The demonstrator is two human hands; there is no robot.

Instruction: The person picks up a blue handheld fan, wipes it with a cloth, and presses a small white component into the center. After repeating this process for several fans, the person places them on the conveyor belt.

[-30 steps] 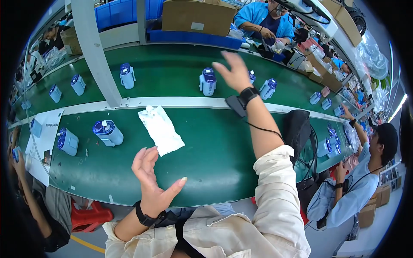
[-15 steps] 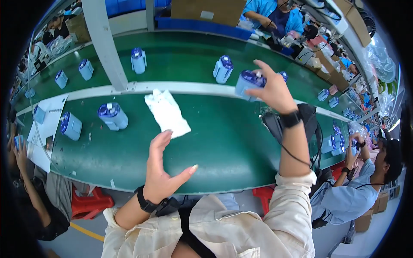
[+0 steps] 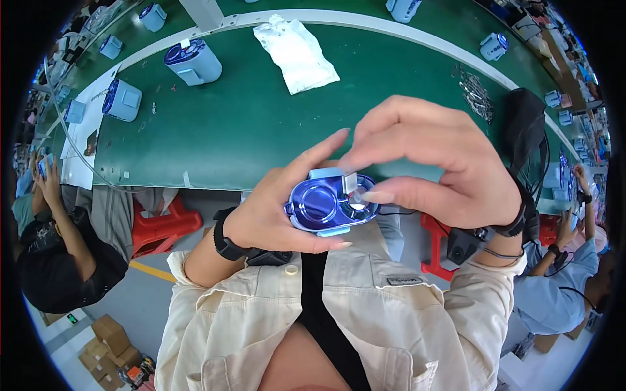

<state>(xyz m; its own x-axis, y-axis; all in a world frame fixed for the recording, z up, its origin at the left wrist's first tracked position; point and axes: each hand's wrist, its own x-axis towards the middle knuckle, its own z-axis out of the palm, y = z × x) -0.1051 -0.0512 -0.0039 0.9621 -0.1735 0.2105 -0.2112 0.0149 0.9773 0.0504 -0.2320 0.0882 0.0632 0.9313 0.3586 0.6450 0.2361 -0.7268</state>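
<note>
Close in front of my chest is a light-blue plastic device (image 3: 319, 203) with a glossy dark-blue oval top facing up. My left hand (image 3: 277, 205) is closed round it, fingers along the far side and thumb along the near side. Over its right end, my right hand (image 3: 430, 159) is bent in a pinch at a small white tab (image 3: 350, 185) standing on the top. The thumb touches the top beside a round, clear part. Where the right fingertips meet the tab is partly hidden.
A white plastic packet (image 3: 297, 55) lies on the green bench (image 3: 241, 137). Similar blue devices (image 3: 193, 63) stand at left and beyond the pale rail (image 3: 313, 12). Loose small metal parts (image 3: 477, 98) and a black bag (image 3: 523, 124) lie at right. Co-workers sit on both sides.
My right hand has brought the blue device from the far rail to my chest. My left hand, open before, now holds it. The view has tilted down.
</note>
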